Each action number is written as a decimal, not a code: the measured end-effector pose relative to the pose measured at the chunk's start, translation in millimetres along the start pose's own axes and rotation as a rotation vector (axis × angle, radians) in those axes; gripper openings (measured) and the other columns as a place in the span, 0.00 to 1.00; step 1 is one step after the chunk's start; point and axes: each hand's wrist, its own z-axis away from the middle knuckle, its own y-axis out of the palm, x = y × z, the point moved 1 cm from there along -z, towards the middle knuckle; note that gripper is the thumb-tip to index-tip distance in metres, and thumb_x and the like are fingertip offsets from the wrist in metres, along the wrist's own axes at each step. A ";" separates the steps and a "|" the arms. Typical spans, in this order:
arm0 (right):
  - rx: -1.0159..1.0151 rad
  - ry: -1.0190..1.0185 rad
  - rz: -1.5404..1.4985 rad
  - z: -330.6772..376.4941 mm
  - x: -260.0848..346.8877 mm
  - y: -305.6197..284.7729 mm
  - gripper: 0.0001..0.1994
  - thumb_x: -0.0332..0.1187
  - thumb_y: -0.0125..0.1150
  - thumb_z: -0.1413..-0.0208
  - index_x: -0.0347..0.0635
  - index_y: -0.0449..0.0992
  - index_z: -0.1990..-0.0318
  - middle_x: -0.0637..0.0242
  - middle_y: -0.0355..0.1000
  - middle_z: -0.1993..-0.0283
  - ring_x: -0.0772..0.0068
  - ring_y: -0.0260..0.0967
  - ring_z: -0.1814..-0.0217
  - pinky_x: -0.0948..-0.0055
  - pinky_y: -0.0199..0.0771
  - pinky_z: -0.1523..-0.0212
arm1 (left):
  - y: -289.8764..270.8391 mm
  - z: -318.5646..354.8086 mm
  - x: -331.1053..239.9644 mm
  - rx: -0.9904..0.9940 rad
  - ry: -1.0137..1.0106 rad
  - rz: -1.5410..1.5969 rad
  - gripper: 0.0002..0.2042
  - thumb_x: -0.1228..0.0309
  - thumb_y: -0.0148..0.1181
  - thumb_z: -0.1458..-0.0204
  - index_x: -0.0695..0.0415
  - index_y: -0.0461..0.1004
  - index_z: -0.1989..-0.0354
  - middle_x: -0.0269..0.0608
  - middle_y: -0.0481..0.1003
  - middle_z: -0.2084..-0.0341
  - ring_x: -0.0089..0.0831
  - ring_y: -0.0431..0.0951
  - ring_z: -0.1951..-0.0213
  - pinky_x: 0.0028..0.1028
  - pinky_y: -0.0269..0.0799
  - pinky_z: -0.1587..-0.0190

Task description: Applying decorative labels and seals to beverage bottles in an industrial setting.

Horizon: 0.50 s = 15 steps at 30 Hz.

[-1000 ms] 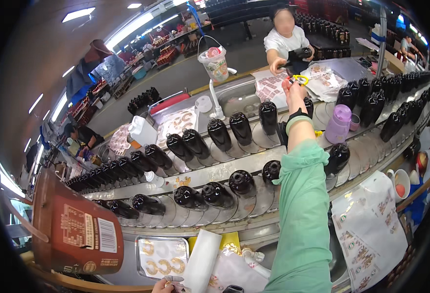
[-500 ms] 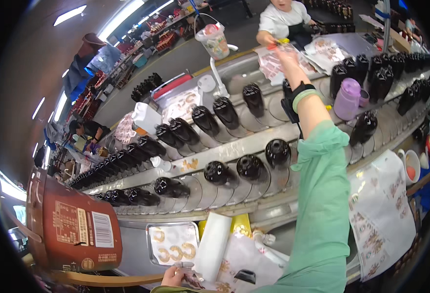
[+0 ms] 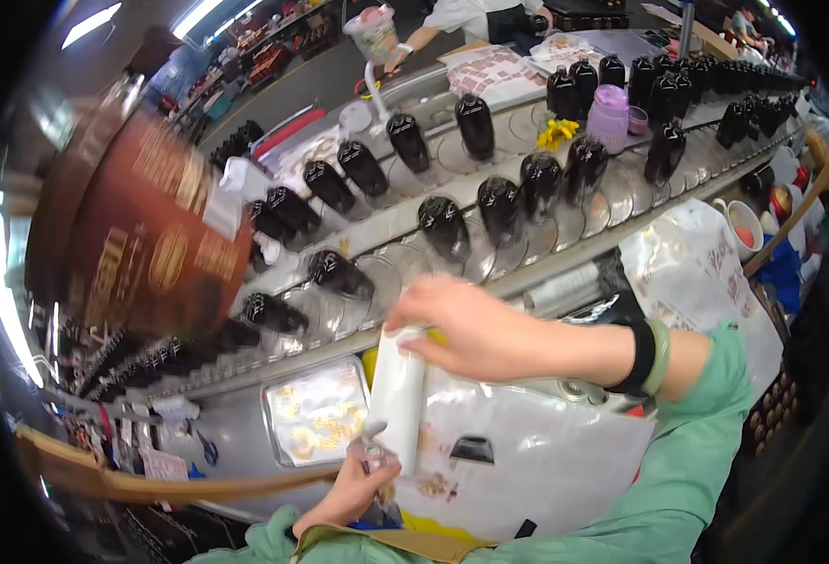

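Note:
A white roll (image 3: pixel 395 404) stands slantwise in front of me, on the pale printed sheets (image 3: pixel 536 432). Around its upper end curl the fingers and thumb of my right hand (image 3: pixel 471 329), slightly smeared by motion. Beside its lower end, the closed fingers of my left hand (image 3: pixel 353 489) pinch a small, shiny, greyish see-through piece (image 3: pixel 372 453) whose kind I cannot make out. A metal tray (image 3: pixel 315 414) with a pale sheet of gold ring-shaped prints lies just left of the roll. On the sheets rests a small black trapezoid object (image 3: pixel 473 449).
Glossy dark bottles (image 3: pixel 444 226) stand in rows on round carriers along a conveyor. A large brown-red bucket (image 3: pixel 151 226) looms at left. Among the bottles are a purple jar (image 3: pixel 608 119) and a yellow flower-like thing (image 3: pixel 556 134). Across the line, a person in white (image 3: pixel 461 14) reaches out an arm.
My right hand has come back from the far side of the conveyor, near the other person, to the white roll. My left hand shows more fully beside the roll. The whole view has shifted.

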 end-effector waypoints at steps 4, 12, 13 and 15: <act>0.288 -0.109 0.096 45.4 69.1 67.0 0.18 0.37 0.65 0.48 0.40 0.73 0.52 0.56 0.70 0.56 0.50 0.68 0.49 0.58 0.71 0.50 | 16.6 13.1 11.3 0.194 -0.016 0.286 0.27 0.72 0.54 0.41 0.59 0.56 0.33 0.32 0.69 0.65 0.20 0.70 0.64 0.23 0.68 0.60; 0.074 -0.059 0.298 106.9 160.8 179.0 0.23 0.23 0.68 0.59 0.39 0.75 0.50 0.52 0.71 0.46 0.48 0.73 0.52 0.62 0.77 0.56 | 37.1 67.1 56.9 0.617 0.256 0.789 0.19 0.64 0.46 0.38 0.58 0.60 0.40 0.36 0.69 0.52 0.26 0.70 0.52 0.25 0.68 0.51; 0.038 -0.026 0.297 110.8 165.0 189.8 0.22 0.20 0.66 0.60 0.38 0.76 0.52 0.52 0.72 0.47 0.52 0.75 0.55 0.64 0.77 0.58 | 36.1 70.4 67.6 0.594 0.267 0.698 0.23 0.60 0.50 0.39 0.59 0.59 0.39 0.37 0.68 0.52 0.27 0.69 0.51 0.25 0.66 0.50; -0.036 0.045 0.292 131.6 170.1 224.2 0.21 0.15 0.64 0.60 0.36 0.77 0.54 0.55 0.72 0.50 0.60 0.77 0.60 0.69 0.77 0.61 | 32.6 89.1 110.9 0.485 0.372 0.586 0.37 0.49 0.58 0.46 0.66 0.56 0.39 0.44 0.66 0.47 0.33 0.68 0.44 0.29 0.62 0.42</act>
